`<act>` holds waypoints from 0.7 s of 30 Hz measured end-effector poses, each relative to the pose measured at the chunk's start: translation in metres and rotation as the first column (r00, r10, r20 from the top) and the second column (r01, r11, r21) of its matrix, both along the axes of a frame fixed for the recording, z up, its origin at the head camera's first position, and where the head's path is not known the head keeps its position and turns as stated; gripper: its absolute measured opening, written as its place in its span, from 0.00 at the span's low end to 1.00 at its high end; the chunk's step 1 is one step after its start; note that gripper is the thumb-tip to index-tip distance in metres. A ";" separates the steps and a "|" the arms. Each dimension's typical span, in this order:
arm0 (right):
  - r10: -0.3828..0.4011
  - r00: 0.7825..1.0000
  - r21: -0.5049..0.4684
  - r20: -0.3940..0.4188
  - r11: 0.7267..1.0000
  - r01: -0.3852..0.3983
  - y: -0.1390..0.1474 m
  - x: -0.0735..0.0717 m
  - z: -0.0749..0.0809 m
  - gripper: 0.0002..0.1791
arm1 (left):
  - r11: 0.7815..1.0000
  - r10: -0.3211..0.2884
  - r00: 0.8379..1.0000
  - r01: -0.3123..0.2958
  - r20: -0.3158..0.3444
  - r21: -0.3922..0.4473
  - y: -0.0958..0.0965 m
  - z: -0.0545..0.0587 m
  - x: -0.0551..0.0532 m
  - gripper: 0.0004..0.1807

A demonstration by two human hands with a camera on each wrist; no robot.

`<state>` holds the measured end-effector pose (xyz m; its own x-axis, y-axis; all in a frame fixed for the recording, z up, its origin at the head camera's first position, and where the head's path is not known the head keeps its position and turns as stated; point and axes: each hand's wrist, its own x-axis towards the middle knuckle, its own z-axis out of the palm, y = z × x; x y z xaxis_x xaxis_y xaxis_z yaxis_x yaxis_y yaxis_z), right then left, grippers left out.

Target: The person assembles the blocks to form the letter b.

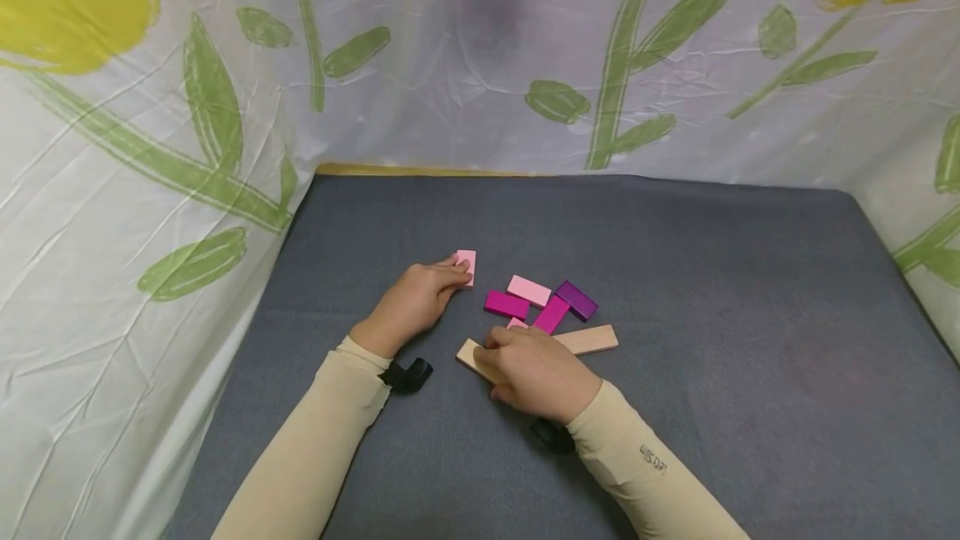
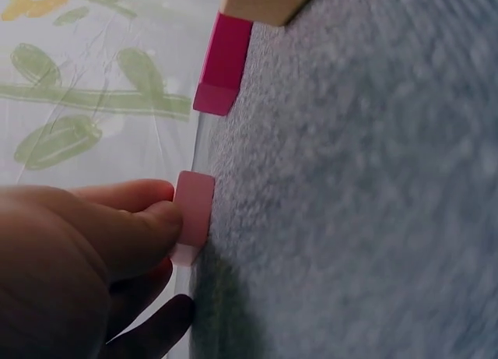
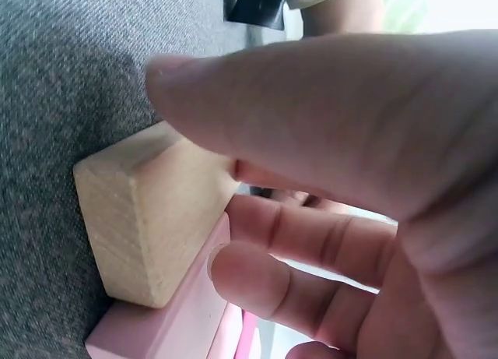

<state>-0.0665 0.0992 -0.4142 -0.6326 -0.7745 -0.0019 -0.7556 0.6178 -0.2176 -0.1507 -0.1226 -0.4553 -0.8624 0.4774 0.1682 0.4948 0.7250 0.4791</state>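
At the far side of the group, my left hand point(image 1: 414, 303) pinches a small pink block point(image 1: 468, 267) between thumb and fingers. The left wrist view shows this pink block point(image 2: 194, 207) on edge at the fingertips, low on the cloth. My right hand point(image 1: 542, 373) is over a light wooden plank point(image 1: 471, 355), fingertips at its surface. Seen from the right wrist, the thumb is stretched out apart from the wooden plank point(image 3: 148, 219), and the fingers reach its far side. A pink block point(image 1: 517, 324) lies against that plank, partly hidden by the right hand.
Right of the left hand lie a magenta block point(image 1: 506, 304), a pink block point(image 1: 529, 290), a second magenta block point(image 1: 551, 315) and a purple block point(image 1: 577, 300). Another wooden plank point(image 1: 588, 340) extends beyond the right hand. Grey cloth point(image 1: 750, 340) covers the table; a flowered curtain point(image 1: 450, 90) hangs behind.
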 end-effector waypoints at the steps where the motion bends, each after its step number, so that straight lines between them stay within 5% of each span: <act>1: -0.002 1.000 0.002 0.006 1.000 0.002 0.000 0.000 0.000 0.20 | 1.000 -0.001 1.000 0.001 0.009 0.001 -0.001 0.000 -0.001 0.17; 10: -0.044 0.994 0.060 0.103 0.998 0.037 -0.008 0.003 0.001 0.33 | 0.999 -0.027 0.995 0.023 0.096 0.042 -0.007 0.000 -0.002 0.18; 21: -0.091 0.995 0.041 0.030 0.995 0.089 -0.018 0.006 -0.005 0.35 | 0.999 -0.019 0.991 0.015 0.132 0.032 -0.007 0.002 -0.002 0.19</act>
